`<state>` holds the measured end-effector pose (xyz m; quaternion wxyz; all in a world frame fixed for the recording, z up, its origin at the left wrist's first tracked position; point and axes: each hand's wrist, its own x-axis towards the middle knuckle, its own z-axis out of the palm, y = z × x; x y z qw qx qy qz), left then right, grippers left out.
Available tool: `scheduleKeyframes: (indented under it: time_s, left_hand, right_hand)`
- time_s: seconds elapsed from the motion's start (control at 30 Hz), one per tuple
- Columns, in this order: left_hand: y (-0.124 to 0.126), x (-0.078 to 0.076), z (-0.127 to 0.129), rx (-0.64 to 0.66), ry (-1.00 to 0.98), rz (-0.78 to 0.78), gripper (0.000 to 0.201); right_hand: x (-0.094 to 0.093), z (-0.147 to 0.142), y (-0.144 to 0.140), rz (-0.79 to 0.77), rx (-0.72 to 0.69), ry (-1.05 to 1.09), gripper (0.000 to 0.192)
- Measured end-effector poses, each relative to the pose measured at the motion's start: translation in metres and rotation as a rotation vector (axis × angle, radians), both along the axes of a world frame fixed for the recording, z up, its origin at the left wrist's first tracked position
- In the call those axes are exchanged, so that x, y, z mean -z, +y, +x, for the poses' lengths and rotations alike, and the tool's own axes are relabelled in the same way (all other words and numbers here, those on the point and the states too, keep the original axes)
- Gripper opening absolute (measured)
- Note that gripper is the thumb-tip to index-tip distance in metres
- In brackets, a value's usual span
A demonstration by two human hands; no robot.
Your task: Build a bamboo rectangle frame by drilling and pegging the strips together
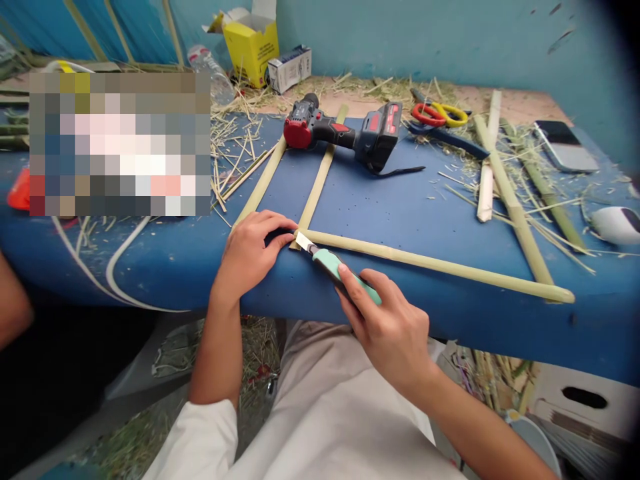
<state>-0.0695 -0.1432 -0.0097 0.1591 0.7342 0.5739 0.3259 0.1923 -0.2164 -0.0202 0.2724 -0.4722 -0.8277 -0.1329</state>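
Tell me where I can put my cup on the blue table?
The bare blue patch between the red-and-black cordless drill and the long bamboo strip is free. It is crowded at the right, around the bamboo sticks and straw, and where both hands work the green-handled knife.

Soft, even daylight is falling across the blue desk (pixel 425 220), casting only faint shadows. Wide-angle distortion is bending the desk's edge, the corners are darkening at right, and a pixelated block (pixel 120 143) is masking the upper left.
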Motion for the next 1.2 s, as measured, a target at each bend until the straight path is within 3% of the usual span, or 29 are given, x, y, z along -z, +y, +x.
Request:
scheduleKeyframes:
  time_s: [0.67, 0.97, 1.2]
  left_hand:
    - [0.000, -0.001, 0.001, -0.004, 0.010, 0.008, 0.019]
    - [-0.002, -0.002, 0.000, -0.009, 0.026, 0.001, 0.018]
    - [-0.007, -0.005, 0.001, 0.080, 0.238, 0.031, 0.046]
  right_hand:
    - [-0.002, -0.007, -0.003, -0.004, 0.004, -0.039, 0.040]
    - [-0.005, 0.016, 0.011, 0.028, 0.175, -0.019, 0.043]
    - [-0.002, 0.036, 0.027, 0.015, 0.238, 0.112, 0.045]
